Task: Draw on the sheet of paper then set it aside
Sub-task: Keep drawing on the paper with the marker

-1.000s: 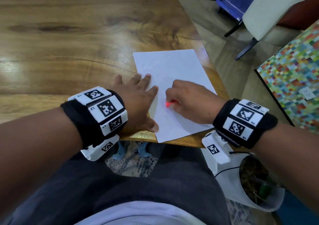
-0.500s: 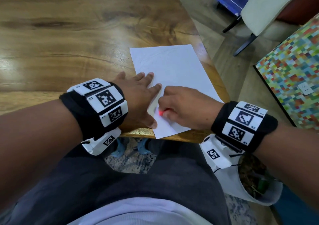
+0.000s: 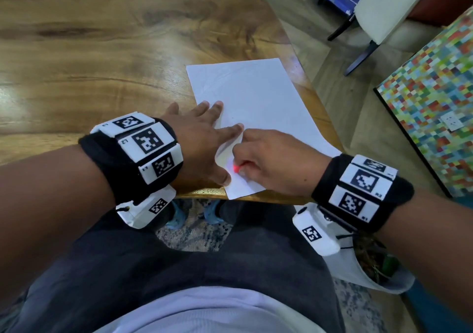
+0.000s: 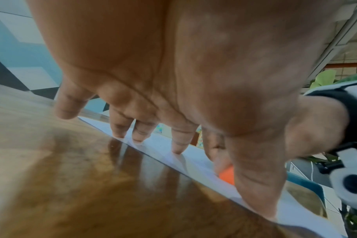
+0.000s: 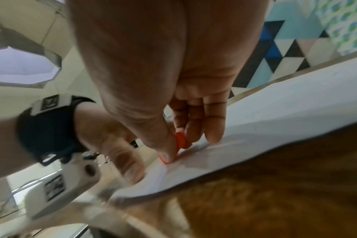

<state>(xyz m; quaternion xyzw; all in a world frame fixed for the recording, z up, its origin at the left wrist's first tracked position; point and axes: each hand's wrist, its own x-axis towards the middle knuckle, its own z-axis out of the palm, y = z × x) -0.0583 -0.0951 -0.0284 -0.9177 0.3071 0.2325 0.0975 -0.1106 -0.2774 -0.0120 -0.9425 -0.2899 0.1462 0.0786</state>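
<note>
The left hand lies flat on the paper on the table, fingers straight, while the right hand pinches a red crayon.

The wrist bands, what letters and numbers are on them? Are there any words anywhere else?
"L2": left wristband, middle white tile.
"L1": same band, the tile nearest the person.
"R2": right wristband, middle tile.
"R1": same band, nearest tile.
The far tiles' labels are too small to read.
The black squares are code patterns, not words.
The sheet of paper has no readable words.
</note>
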